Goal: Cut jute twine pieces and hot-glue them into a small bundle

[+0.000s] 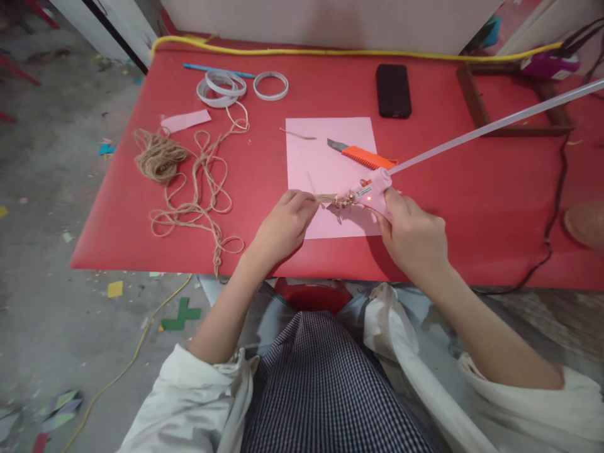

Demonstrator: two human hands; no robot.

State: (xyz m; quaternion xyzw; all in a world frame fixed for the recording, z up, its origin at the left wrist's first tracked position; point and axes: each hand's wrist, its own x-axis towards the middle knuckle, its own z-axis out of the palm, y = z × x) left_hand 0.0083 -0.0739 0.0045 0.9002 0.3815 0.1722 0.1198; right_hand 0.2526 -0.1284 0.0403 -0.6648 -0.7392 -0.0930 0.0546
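Observation:
A small twine bundle [325,199] is pinched at its left end by my left hand [290,223]. My right hand [415,236] is wrapped round a pink glue gun [376,192] with a small orange light on it. The gun's nozzle end meets the knotted, brownish right end of the bundle; the exact contact is too small to tell. A long translucent glue stick [495,129] juts from the gun's back toward the upper right. Beneath both hands lies a pink sheet [311,154], bearing an orange cutter [365,156] and a short twine piece [297,134].
On the red table [264,170], loose twine [202,182] and a twine ball [160,156] lie left. Tape rings [221,88], a blue stick [219,70] and a black phone [394,91] sit farther back. A brown frame [474,104] and dark cable [547,239] are right.

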